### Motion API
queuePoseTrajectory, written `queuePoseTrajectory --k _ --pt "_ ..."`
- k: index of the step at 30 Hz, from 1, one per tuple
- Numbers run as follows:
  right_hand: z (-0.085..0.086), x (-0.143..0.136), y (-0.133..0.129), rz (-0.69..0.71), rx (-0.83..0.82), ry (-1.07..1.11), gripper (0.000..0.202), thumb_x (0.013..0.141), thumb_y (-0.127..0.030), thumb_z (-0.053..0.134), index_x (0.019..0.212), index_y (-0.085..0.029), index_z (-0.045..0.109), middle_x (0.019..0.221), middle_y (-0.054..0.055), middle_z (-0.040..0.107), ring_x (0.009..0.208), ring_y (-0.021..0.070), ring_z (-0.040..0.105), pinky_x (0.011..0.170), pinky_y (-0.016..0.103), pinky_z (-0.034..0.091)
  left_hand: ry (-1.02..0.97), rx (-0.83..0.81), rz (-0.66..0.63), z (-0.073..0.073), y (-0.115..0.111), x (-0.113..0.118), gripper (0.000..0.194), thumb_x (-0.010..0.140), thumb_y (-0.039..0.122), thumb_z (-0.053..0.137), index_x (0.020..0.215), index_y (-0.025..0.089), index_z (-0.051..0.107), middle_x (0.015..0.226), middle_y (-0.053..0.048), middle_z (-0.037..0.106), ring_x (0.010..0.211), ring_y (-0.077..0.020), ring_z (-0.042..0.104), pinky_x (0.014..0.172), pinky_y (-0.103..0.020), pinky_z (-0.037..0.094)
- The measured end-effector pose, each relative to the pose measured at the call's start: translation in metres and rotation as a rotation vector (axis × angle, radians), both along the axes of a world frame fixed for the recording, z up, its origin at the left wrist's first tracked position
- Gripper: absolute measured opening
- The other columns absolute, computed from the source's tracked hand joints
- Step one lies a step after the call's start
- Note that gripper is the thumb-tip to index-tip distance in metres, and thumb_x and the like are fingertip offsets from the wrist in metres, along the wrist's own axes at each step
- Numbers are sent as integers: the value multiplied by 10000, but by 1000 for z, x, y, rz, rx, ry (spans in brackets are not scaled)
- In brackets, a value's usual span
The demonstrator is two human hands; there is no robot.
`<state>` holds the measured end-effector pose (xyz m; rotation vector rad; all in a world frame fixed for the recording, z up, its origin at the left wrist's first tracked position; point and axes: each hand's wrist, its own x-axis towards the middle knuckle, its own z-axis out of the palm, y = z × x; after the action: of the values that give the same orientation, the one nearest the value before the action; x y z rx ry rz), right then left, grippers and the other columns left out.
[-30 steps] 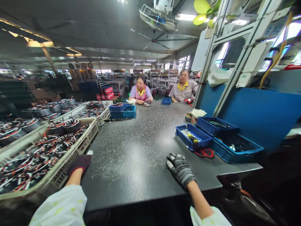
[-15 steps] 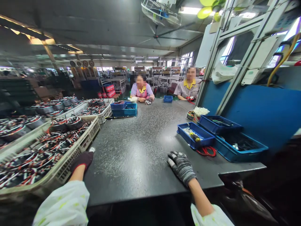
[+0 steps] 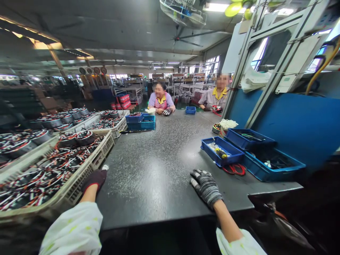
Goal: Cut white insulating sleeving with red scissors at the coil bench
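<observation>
My right hand [image 3: 206,187], in a grey striped glove with pale fingertips, lies palm down on the dark tabletop [image 3: 151,177]. Its fingers are stretched out and hold nothing. At the table's left edge rests my left hand [image 3: 94,179], in a dark glove with a white fingertip pointing forward; it appears open, though most of its fingers are hidden. Right beside it stands a cream plastic crate [image 3: 102,150] full of round wired parts [image 3: 83,137] with red, white and black leads. A red cable loop [image 3: 236,170] lies beyond my right hand.
Blue bins [image 3: 223,156] with small parts and a yellow-black tool stand at the right, near a metal frame [image 3: 265,81]. More blue bins [image 3: 140,124] sit at the far left. Across the table are two people; the right one [image 3: 215,97] has something red at the hands.
The view has shifted slightly. Both my hands stay in place on the table. The person at the far right has shifted a little to the right.
</observation>
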<state>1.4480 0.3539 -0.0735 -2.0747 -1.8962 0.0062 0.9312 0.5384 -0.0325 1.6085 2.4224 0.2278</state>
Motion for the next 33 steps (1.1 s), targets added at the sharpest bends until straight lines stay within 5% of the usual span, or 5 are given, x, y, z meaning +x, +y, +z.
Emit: queuePoseTrajectory --k 11,21,33 --pt "-2 2 -1 11 8 -4 429 1040 -366 619 1417 -206 745 1518 134 666 1425 333 601 1276 521 396 -11 -6 7 -9 4 -5 953 993 664 256 1454 -62 665 1522 -353 580 1419 -502 583 1181 -623 462" --pt "-9 4 1 22 38 -4 426 1038 -387 624 1398 -198 754 1497 120 684 1406 333 610 1265 519 401 -53 -44 17 2 -4 2 935 986 663 331 1489 -64 636 1570 -343 535 1475 -485 535 1233 -580 415" --pt "-15 6 1 33 72 -20 406 1024 -378 617 1364 -222 772 1482 126 692 1361 323 638 1238 517 421 40 60 -22 -11 3 -6 859 986 656 327 1282 -16 772 1367 -357 690 1280 -484 684 1063 -598 542"
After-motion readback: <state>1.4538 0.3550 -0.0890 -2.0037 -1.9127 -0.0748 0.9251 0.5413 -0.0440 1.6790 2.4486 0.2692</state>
